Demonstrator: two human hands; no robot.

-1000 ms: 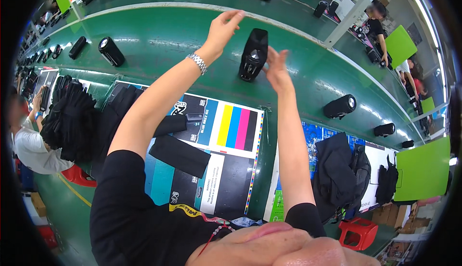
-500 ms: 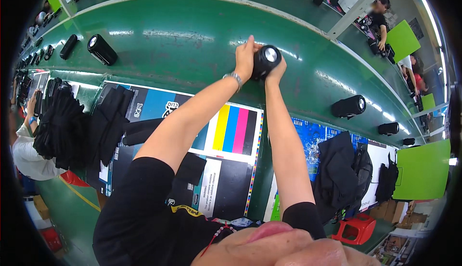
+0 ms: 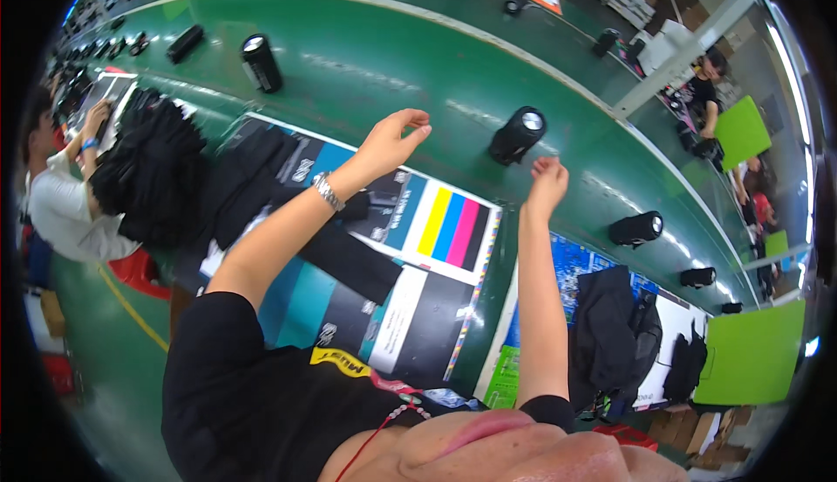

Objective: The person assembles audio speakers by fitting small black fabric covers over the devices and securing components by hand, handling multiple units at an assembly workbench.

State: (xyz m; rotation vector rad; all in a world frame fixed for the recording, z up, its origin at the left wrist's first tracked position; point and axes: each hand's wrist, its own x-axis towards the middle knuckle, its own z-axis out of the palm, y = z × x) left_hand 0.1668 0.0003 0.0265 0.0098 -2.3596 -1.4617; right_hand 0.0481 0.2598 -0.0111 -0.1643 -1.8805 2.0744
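Note:
A black cylindrical speaker (image 3: 516,140) with a pale round end stands on the green belt ahead of me, tilted in the view. Neither hand touches it. My left hand (image 3: 392,142), with a metal-banded watch on the wrist, hovers left of the speaker. Its fingers are stretched out and loosely bent, with nothing in them. My right hand (image 3: 547,190) is just below and right of the speaker, fingers half curled and apart from it; it appears to hold nothing. Below my left hand lie a black cloth strip (image 3: 353,264) and a printed sheet with colour bars (image 3: 449,229).
Another black speaker (image 3: 261,64) stands farther left on the belt; more lie to the right, one nearby (image 3: 636,229). Black bags (image 3: 606,325) lie right of my right arm. A dark cloth pile (image 3: 148,164) is at left, beside a co-worker in a white shirt (image 3: 65,203).
Both hands have let go of the speaker and come apart. The left hand moved left and nearer, the right hand nearer. My view has shifted a little, with the speakers appearing farther right.

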